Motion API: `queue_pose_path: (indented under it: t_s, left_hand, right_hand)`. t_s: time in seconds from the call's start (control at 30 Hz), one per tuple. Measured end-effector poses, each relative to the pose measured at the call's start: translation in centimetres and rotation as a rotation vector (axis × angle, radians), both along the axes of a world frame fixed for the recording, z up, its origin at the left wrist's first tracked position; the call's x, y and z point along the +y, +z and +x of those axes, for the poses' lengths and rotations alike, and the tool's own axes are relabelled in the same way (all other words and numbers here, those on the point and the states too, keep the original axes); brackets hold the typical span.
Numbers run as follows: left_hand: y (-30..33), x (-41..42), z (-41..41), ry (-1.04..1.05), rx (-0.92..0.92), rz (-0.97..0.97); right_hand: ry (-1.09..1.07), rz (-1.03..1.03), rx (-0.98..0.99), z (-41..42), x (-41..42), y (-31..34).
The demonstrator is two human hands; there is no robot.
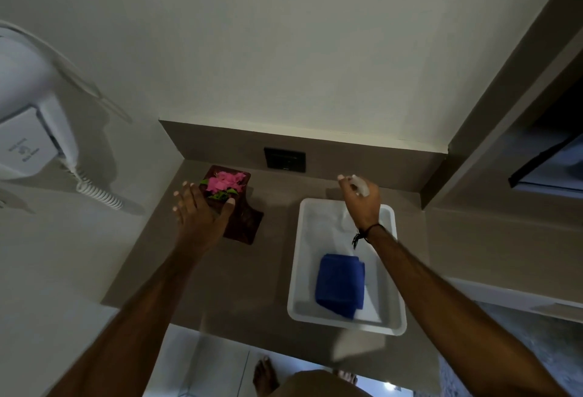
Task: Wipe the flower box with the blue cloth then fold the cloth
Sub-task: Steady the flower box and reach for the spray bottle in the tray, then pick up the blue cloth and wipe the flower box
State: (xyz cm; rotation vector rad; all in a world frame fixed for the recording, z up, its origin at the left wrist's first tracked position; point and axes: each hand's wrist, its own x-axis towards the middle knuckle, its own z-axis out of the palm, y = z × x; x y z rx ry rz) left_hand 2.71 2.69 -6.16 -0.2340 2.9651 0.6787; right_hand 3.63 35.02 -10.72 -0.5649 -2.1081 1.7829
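A dark brown flower box (244,220) holding pink petals and green leaves stands on the brown counter at the back left. My left hand (198,210) hovers over its near left side with fingers spread, the thumb against the box top. The blue cloth (340,284) lies folded in a white tray (296,270) to the right. My right hand (359,197) is raised over the tray's far end, closed around a small white object (359,183) that looks like a spray bottle.
A white wall-mounted hair dryer (34,131) with a coiled cord hangs at the left. A black wall plate (285,159) sits on the backsplash behind the counter (277,226). A mirror frame edges the right side. My bare feet show below the counter's front edge.
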Motion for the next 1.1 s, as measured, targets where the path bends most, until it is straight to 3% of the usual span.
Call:
queue_pose_path:
  t_s: [0.17,0.37,0.47,0.53,0.63,0.7,0.93,1.1]
  left_hand:
    - [-0.1,-0.1,0.0,-0.017,0.002,0.011]
    - [-0.4,-0.4,-0.2,-0.054,0.019,0.005]
    - [-0.7,-0.6,-0.3,-0.038,0.024,0.036]
    - [-1.0,-0.6,-0.4,-0.032,0.022,0.039]
    - [-1.4,-0.7,-0.6,-0.014,0.014,0.053]
    - [-1.6,-0.7,-0.7,-0.003,0.018,0.06]
    - [-1.5,-0.8,-0.9,-0.003,0.018,0.059]
    - [-2.1,-1.2,-1.5,0.012,-0.006,0.017]
  right_hand:
    - [-0.027,0.048,-0.039,1.7,0.0,-1.4]
    - [-0.048,0.009,-0.297,3.9,0.2,-1.9]
    - [-0.062,0.102,-0.467,7.5,-0.6,-2.9]
    - [0.047,0.196,-0.555,10.7,-1.4,-4.0]
    - [0.27,0.505,-0.735,13.8,-2.4,-5.8]
    - [0.324,0.566,-0.788,13.9,-2.8,-6.1]
    - [0.363,0.162,-0.921,11.8,-1.8,-4.9]
    - [0.114,-0.3,-0.742,9.6,-2.7,-2.7]
